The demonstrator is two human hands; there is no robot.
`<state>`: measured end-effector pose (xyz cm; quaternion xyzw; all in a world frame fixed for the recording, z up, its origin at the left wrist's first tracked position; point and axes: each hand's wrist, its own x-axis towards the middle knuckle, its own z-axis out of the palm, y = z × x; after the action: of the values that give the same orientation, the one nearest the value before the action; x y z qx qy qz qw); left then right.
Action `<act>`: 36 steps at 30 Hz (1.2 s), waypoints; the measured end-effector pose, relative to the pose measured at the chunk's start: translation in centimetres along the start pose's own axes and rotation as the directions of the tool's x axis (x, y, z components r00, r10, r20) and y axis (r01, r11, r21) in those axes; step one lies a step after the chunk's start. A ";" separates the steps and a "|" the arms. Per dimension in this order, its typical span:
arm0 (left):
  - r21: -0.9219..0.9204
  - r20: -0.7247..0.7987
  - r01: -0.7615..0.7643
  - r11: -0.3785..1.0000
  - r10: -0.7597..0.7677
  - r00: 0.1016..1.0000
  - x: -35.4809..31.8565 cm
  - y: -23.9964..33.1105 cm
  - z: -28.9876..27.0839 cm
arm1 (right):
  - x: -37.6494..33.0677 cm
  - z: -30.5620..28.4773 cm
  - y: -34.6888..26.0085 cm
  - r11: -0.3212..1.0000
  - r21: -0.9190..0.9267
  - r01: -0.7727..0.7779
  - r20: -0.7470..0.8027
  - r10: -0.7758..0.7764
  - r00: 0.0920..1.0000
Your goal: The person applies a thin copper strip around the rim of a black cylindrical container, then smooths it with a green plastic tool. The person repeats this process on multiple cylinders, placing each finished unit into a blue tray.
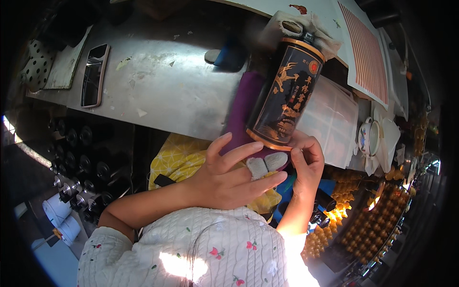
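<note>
A black bottle [292, 91] with gold pictures and copper-coloured bands at both ends lies tilted in front of me, its neck pointing away. Under its left side runs a purple cloth [245, 103]. At the near end, my right hand [308, 165] pinches the end of a thin copper-coloured strip [282, 148] that follows the bottle's base edge. My left hand [236, 174] has its fingers spread, with one fingertip at the base edge. White wraps [260, 167] cover two of its fingers.
A phone [94, 75] lies on the metal table [158, 81] at the left. Striped paper [366, 50], clear plastic sheets [330, 119] and a white enamel mug [369, 137] are to the right. Dark bottles [86, 158] stand below left; gold pieces [377, 220] fill racks below right.
</note>
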<state>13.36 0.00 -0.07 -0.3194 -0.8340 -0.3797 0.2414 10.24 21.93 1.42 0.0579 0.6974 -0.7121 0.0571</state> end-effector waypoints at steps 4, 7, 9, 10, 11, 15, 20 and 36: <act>0.041 0.114 0.141 0.989 -0.144 0.983 0.3 0.1 -0.2 | 0.0 -0.3 -0.1 0.999 -0.031 -0.013 -0.012 0.012 1.000; 0.097 0.131 0.258 0.961 -0.270 0.954 -0.7 -0.4 -0.5 | 0.0 -0.3 -0.3 0.999 -0.037 -0.008 0.001 0.008 1.000; 0.149 0.137 0.253 0.956 -0.273 0.952 -1.2 -1.0 -0.7 | 0.0 -0.3 -0.2 0.999 -0.033 -0.007 0.005 0.008 1.000; 0.116 0.177 0.314 0.942 -0.331 0.927 -1.1 -0.7 -1.0 | 0.0 -0.3 -0.1 1.000 -0.031 -0.007 0.006 0.007 1.000; 0.108 0.181 0.319 0.942 -0.334 0.925 -1.3 -0.7 -1.0 | 0.0 -0.3 -0.2 0.999 -0.034 -0.006 0.008 0.006 1.000; 0.097 0.189 0.298 0.950 -0.311 0.931 -1.8 -1.0 -0.9 | -0.1 -0.2 -0.2 0.999 -0.030 -0.015 0.000 0.015 1.000; 0.080 0.187 0.289 0.954 -0.300 0.936 -1.7 -1.1 -0.9 | 0.0 -0.4 -0.1 1.000 -0.019 -0.013 0.010 0.013 1.000; 0.070 0.183 0.317 0.946 -0.325 0.928 -2.3 -1.1 -0.7 | 0.2 -0.7 0.0 0.999 0.047 0.023 0.019 -0.024 1.000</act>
<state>14.21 -1.95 -1.66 -0.2091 -0.9016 -0.3651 0.1008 10.08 22.62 1.39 0.0439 0.6805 -0.7294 0.0539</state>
